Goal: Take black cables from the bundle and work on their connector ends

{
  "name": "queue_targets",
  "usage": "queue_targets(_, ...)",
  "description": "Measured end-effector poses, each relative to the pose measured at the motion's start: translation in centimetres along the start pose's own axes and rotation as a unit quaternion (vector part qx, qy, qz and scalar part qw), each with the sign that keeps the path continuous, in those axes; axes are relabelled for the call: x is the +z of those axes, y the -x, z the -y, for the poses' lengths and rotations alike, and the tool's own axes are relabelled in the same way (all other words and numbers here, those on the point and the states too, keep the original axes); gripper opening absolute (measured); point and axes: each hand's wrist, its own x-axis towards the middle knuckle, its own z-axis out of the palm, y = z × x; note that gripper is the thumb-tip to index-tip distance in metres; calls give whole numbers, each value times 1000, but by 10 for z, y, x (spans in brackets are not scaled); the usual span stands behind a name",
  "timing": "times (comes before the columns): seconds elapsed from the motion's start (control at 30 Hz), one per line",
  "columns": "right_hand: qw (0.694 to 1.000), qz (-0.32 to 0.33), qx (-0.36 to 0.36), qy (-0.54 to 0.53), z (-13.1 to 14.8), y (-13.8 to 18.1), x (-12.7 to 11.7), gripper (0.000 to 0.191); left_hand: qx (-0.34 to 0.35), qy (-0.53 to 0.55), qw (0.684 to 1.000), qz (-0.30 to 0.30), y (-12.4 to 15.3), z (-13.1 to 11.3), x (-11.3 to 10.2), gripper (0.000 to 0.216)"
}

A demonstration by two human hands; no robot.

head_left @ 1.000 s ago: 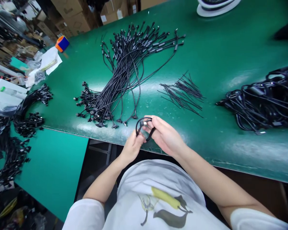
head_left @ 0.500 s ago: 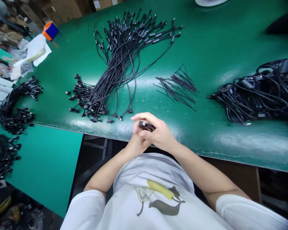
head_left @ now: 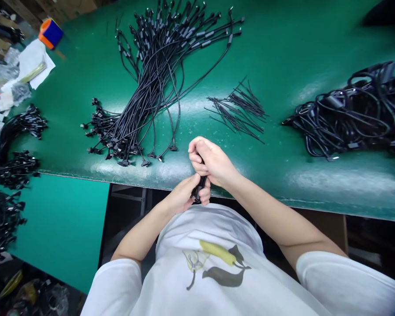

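Note:
Close to my body, at the table's front edge, my left hand (head_left: 188, 192) is closed around a black cable (head_left: 196, 193) gathered into a short bundle. Just above it, my right hand (head_left: 212, 161) is curled in a fist on the upper part of the same bundle, most of which its fingers hide. The two hands touch. Beyond them a large heap of black cables (head_left: 148, 94) with plugs at both ends lies spread on the green table (head_left: 283, 180). Right of that heap is a loose pile of thin black ties (head_left: 238, 109).
Coiled black cables (head_left: 349, 116) are heaped at the right. More cable bunches (head_left: 11, 166) lie at the far left, over a lower green surface (head_left: 66, 219). An orange and blue block (head_left: 50, 34) stands near papers (head_left: 36, 63) at the back left.
My right hand has turned and closed into a fist higher up, and my left hand now shows gripping the bundle below it. The view has shifted slightly.

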Motion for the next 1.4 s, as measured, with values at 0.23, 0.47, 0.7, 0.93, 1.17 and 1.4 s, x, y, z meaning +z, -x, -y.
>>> queue_targets(0.23,997,71,40,2,7,3,-5,49,-74,92,992,53,2,-7,1,34)
queue_targets(0.47,993,17,-39,110,5,0,-14,41,-38,100,994,39,1,-3,9,31)
queue_targets(0.7,733,-59,-327,594,-6,33,-22,57,153,131,964,-174,-13,-15,7,15)
queue_targets(0.93,631,-122,-366,673,-54,42,-9,40,162,221,937,-217,-26,-21,3,19)
queue_targets(1.17,576,-93,-341,737,-44,33,-8,28,197,143,928,-283,-24,-22,1,16)
queue_targets(1.4,533,-6,-336,777,-32,33,-8,20,183,33,939,-288,-25,-15,-2,29)
